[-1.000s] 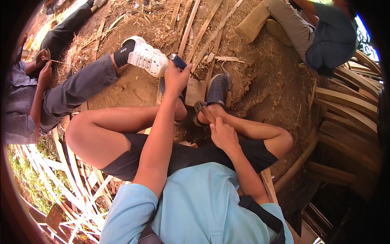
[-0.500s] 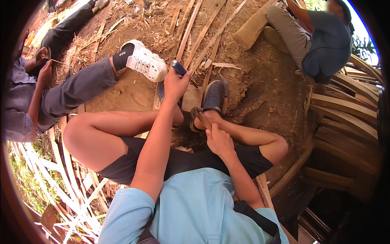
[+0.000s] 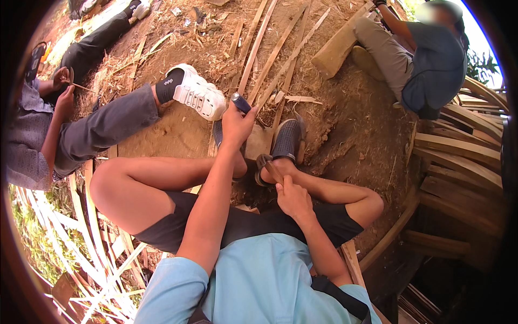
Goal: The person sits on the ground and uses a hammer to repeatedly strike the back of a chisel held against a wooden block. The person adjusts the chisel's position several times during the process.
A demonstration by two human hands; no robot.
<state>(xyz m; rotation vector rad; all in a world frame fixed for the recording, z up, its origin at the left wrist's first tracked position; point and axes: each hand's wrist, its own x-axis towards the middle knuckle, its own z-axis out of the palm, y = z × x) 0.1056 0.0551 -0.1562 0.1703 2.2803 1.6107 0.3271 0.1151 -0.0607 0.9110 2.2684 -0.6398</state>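
Observation:
My left hand (image 3: 238, 125) is closed around a chisel (image 3: 241, 103) with a dark blue handle and a metal cap pointing up and away; its blade is hidden below the fist. Under and beyond that hand, a pale piece of wood (image 3: 261, 139) lies between my dark perforated shoes (image 3: 287, 137). Closer to me, my right hand (image 3: 294, 197) grips the wooden handle of a hammer (image 3: 273, 170). The hammer's dark head is over my right ankle, apart from the chisel.
At left, a seated person's white shoe (image 3: 199, 93) reaches close to my left hand. Long wood strips (image 3: 280, 51) run over the shaving-strewn ground ahead. Another person (image 3: 434, 59) sits at upper right by a thick plank (image 3: 339, 46). Curved slats (image 3: 458, 148) are stacked at right.
The whole view has shifted slightly, so most things sit a little lower. Both hands keep their grips, and the hammer and chisel stay nearly where they were.

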